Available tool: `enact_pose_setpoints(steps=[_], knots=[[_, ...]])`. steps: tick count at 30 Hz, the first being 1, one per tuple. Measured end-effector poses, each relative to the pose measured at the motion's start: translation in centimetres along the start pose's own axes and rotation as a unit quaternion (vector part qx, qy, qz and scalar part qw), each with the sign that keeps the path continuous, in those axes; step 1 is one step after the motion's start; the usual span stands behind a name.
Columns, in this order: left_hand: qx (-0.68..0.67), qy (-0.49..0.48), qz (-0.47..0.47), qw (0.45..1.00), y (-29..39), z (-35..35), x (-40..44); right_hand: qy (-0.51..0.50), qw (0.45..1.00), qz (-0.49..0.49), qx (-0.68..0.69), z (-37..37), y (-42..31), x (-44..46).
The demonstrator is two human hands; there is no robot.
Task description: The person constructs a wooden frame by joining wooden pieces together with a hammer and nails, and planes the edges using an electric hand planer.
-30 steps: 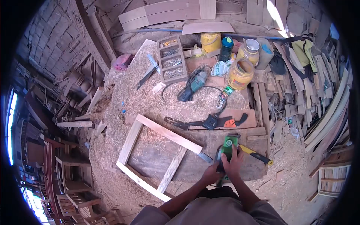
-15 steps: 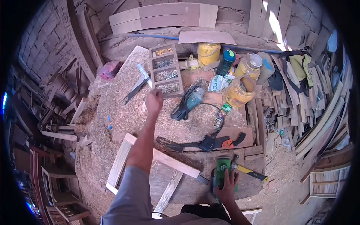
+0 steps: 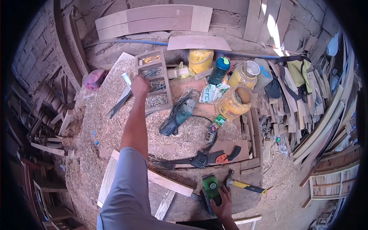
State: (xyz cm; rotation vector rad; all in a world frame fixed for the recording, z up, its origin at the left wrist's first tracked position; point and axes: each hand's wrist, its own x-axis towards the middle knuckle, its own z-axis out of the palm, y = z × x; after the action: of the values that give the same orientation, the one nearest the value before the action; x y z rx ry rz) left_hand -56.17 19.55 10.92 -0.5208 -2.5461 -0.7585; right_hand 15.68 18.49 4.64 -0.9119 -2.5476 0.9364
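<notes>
Your L hand (image 3: 140, 85) is at the brown four-slot wooden tray (image 3: 166, 76) nr far edge of wooden bench (image 3: 243, 201), fingers curled, hold unclear. Your R hand (image 3: 222, 205) is on green-black power planer (image 3: 210, 185) nr bench's near-R corner, fingers part-spread, can't tell grip.

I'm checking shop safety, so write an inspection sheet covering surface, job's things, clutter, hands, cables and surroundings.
Surface: workbench strewn with wood shavings.
Job's things: green tool, divided tray of small hardware.
Clutter: hammer, saw, grinder, yellow tubs.
Hands: right hand on the green tool; left hand at the divided tray, contact unclear.
Cables: black cord bundled about the grinder, trailing rightward.
Surroundings: wood pieces heaped at right; wooden furniture at left, partly seen.
</notes>
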Motion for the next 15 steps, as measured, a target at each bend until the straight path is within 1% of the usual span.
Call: enact_pose_setpoints(steps=[1,4,5,8,9,12,13,15], knots=[[-0.018,-0.044,-0.027,0.999,-0.7,1.1,1.5,0.000,1.000,0.008,-0.004,0.0,-0.2,0.1],[-0.045,-0.040,-0.025,0.998,-1.3,3.2,3.6,-0.001,1.000,0.022,-0.011,-0.2,-0.8,0.5],[-0.019,-0.055,-0.044,0.997,-1.5,3.6,3.9,-0.001,1.000,0.022,-0.011,-0.3,-0.8,0.6],[0.054,-0.021,-0.074,0.996,-1.8,4.4,4.8,-0.007,1.000,0.028,-0.003,-0.5,-0.8,0.9],[0.065,-0.022,-0.050,0.996,-2.1,4.6,5.2,-0.011,0.999,0.031,0.001,-0.7,-1.1,1.2],[0.127,-0.081,-0.010,0.989,-2.1,5.2,6.4,-0.026,0.999,0.046,-0.009,-1.3,-2.3,2.0],[0.166,-0.117,-0.039,0.978,-1.2,4.9,6.6,-0.028,0.998,0.052,-0.012,-1.5,-2.7,2.2],[0.178,-0.126,-0.042,0.975,0.4,4.4,6.6,-0.032,0.997,0.062,-0.018,-1.7,-3.1,2.4]])
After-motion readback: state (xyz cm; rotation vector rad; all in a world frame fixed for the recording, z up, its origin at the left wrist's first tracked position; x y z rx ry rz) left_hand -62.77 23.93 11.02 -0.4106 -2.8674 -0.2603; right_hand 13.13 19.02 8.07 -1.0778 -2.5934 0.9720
